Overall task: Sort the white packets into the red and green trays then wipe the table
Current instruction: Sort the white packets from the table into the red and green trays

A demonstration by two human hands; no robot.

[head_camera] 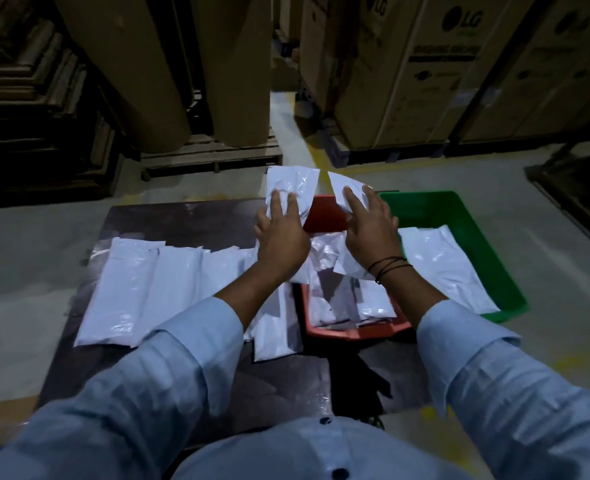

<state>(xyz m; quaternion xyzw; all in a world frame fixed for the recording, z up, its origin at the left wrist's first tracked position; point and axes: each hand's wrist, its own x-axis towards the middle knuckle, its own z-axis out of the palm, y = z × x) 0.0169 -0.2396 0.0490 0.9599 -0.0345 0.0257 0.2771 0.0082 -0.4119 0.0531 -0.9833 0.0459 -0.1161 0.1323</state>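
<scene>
My left hand (281, 233) holds up a white packet (291, 183) over the far end of the red tray (324, 211). To its right, my right hand (369, 223) holds a second white packet (343, 188) above the same tray. The red tray contains several white packets (342, 292). One large white packet (442, 268) lies in the green tray (435, 207), which stands just right of the red one. Several more white packets (155, 289) lie in a row on the dark table (182, 220), left of the trays.
Beyond the table stand tall cardboard rolls on a wooden pallet (210, 157). Large cardboard boxes (425, 71) stand at the back right, stacked cardboard (27, 98) at the back left, and a dark pallet (577, 188) on the grey floor at the far right.
</scene>
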